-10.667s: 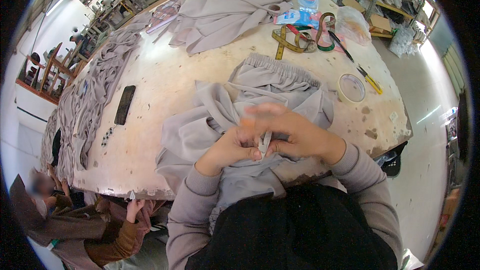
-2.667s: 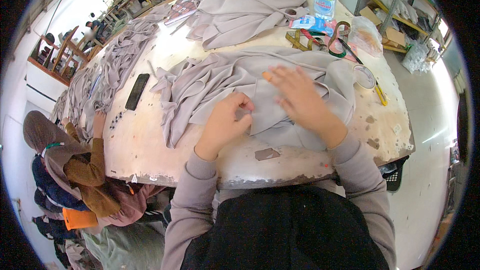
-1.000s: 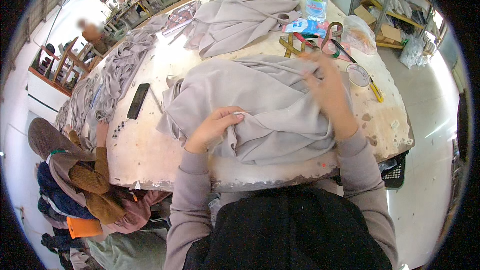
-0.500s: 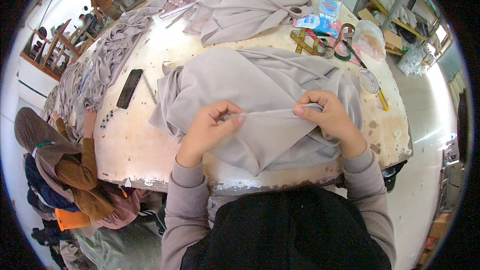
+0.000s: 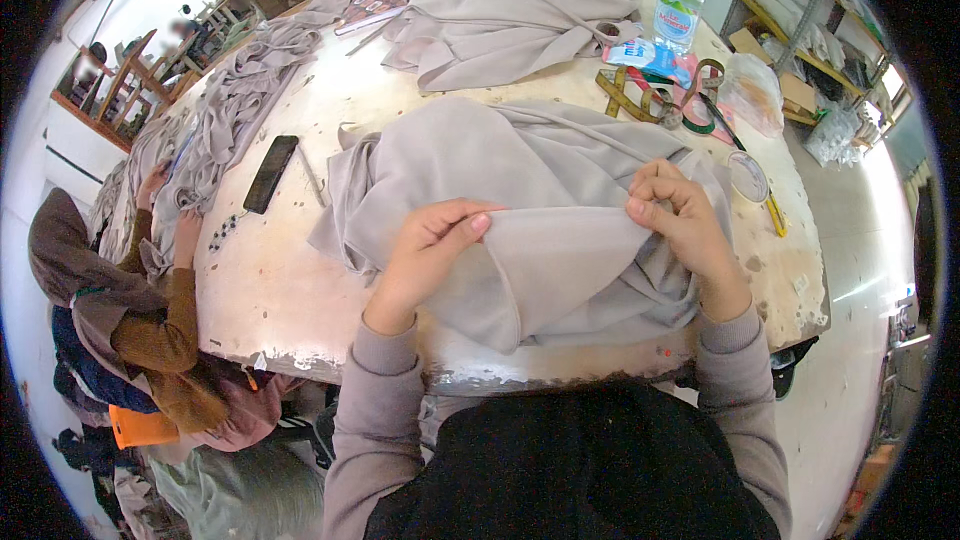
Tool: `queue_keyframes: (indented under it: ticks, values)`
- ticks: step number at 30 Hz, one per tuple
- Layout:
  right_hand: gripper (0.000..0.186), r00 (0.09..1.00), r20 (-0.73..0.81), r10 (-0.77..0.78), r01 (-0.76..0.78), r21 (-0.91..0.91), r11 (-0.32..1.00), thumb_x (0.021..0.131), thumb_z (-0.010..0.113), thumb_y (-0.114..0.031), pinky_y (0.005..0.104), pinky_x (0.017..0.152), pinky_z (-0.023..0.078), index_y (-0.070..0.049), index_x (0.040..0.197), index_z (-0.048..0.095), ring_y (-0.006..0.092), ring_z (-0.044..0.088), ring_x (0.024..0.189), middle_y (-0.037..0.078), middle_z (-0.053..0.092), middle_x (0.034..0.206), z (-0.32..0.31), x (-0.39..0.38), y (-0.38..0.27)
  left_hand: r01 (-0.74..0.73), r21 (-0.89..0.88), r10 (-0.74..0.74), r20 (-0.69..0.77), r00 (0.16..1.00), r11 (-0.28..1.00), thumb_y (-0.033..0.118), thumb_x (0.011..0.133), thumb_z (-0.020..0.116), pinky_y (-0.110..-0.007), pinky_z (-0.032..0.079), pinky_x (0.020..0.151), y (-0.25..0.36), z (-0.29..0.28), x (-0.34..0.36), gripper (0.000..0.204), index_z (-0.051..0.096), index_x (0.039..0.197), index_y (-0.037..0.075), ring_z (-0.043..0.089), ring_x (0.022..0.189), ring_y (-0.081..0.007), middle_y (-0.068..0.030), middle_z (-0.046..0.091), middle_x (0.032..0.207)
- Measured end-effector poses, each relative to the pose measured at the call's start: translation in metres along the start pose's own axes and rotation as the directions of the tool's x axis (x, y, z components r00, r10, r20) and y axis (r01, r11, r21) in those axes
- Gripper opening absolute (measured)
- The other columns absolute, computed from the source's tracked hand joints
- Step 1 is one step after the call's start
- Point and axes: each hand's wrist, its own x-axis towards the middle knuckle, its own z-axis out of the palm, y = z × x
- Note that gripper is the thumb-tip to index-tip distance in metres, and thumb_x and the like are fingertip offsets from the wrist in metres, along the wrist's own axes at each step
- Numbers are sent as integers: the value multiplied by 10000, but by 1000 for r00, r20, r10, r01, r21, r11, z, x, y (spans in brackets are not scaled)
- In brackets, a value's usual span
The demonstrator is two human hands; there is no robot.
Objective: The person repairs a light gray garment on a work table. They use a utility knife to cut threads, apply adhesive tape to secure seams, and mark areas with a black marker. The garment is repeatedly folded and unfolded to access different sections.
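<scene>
A large piece of grey-beige fabric [image 5: 430, 155] lies heaped on the worktable in front of me. My left hand [image 5: 430, 245] pinches one end of its edge between thumb and fingers. At the other end of that edge, my right hand [image 5: 680, 215] has its fingertips closed on the cloth. Between the two hands the edge runs nearly straight and looks taut, and a flap hangs from it toward me. The rest of the heap bunches in loose folds behind and beside my hands.
On the pale, worn table [image 5: 270, 280] lie a phone [image 5: 270, 174], a tape measure [image 5: 630, 95], a tape roll [image 5: 748, 177] and a yellow cutter [image 5: 776, 214]. A water bottle [image 5: 680, 5] stands at back right. More fabric [image 5: 510, 20] lies behind. A co-worker [image 5: 150, 290] handles cloth at left.
My hands have moved slightly apart, and the edge between them is straighter, with more of the flap showing. The whole view has shifted a little. The co-worker's far hand has moved up the cloth.
</scene>
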Motion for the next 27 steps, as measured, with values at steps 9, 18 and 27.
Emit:
queue_keyframes:
  ticks: [9,18,27]
  values:
    - [237,954,-71,-290,215,-511,832,686,706,-240,491,1008,214,-125,874,619,230,505,1005,37,576,933,28,-6,-9,119,-276,-89,119,989,954,98,869,613,-175,445,633,-15,36,-6,189,583,1018,-13,543,725,-25,-12,610,832]
    - [154,991,119,-55,61,-50,997,763,701,-254,490,1054,141,-136,853,661,144,556,808,-25,596,771,47,-21,-30,223,-370,-139,241,961,902,90,837,640,-219,465,675,-7,41,-10,168,578,964,0,572,729,-86,-42,631,840]
    - [147,899,0,-438,409,-362,838,689,743,-185,494,1047,143,-173,730,602,116,546,744,-67,549,716,46,-21,-28,-37,-238,80,174,982,971,27,819,638,-222,462,724,-10,44,-13,192,562,992,-4,564,779,-96,-41,609,911]
